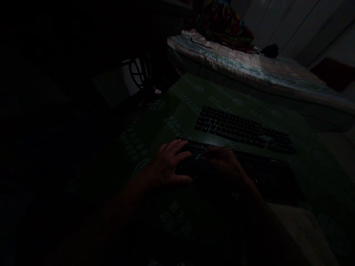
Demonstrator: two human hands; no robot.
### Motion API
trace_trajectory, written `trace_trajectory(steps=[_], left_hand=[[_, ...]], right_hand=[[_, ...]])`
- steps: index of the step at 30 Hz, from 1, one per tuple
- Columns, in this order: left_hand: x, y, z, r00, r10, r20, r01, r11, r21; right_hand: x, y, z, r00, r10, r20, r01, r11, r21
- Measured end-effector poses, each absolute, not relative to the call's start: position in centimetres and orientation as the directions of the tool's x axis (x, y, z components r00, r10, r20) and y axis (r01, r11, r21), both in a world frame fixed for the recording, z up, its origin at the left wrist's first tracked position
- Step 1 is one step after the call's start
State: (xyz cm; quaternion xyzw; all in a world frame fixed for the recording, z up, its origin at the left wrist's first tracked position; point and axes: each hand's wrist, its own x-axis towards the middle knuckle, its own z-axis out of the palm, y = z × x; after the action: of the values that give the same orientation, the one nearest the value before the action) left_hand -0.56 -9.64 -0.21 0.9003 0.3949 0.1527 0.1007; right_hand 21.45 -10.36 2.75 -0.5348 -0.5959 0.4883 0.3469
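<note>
A dark keyboard base (pixel 277 177) lies across the green printed sheet, its details mostly lost in the gloom. My left hand (pixel 169 162) rests over its left end, fingers spread and thumb apart near the front edge. Just to the right, my right hand (pixel 224 160) is closed in a pinch over the base. Something slim seems to be between its fingers, but it is too dark to name. Behind both hands, a block of loose black keycaps (pixel 244 127) sits in keyboard order on the sheet.
The green sheet (pixel 191 99) carries pale lettering and globe prints. Beyond it stands a bed or mattress (pixel 235 61) with patterned cloth (pixel 227 27) on top. A dark round grille, like a fan (pixel 137 74), is at the back left. A pale cloth or cushion (pixel 302 225) lies at front right.
</note>
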Motion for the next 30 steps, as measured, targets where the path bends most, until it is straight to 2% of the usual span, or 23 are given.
trace_trajectory(steps=[5,13,20,30], left_hand=[[-0.6,-9.6,-0.4,0.643,0.741,0.192,0.678,-0.668,0.307],[-0.6,-9.6,-0.3,0.631,0.75,0.198,0.682,-0.658,0.32],[-0.6,-9.5,-0.4,0.635,0.747,0.196,0.675,-0.66,0.33],[-0.5,-9.7,-0.2,0.635,0.752,0.176,0.691,-0.655,0.306]], right_hand=[[21.6,-10.4,3.4,-0.221,0.959,-0.175,0.339,-0.093,-0.936],[20.6,-10.2,1.7,-0.268,0.963,-0.027,0.279,0.05,-0.959],[21.1,-10.1,1.8,-0.257,0.966,-0.043,0.377,0.059,-0.924],[21.0,-10.0,1.9,-0.25,0.967,-0.047,0.366,0.049,-0.929]])
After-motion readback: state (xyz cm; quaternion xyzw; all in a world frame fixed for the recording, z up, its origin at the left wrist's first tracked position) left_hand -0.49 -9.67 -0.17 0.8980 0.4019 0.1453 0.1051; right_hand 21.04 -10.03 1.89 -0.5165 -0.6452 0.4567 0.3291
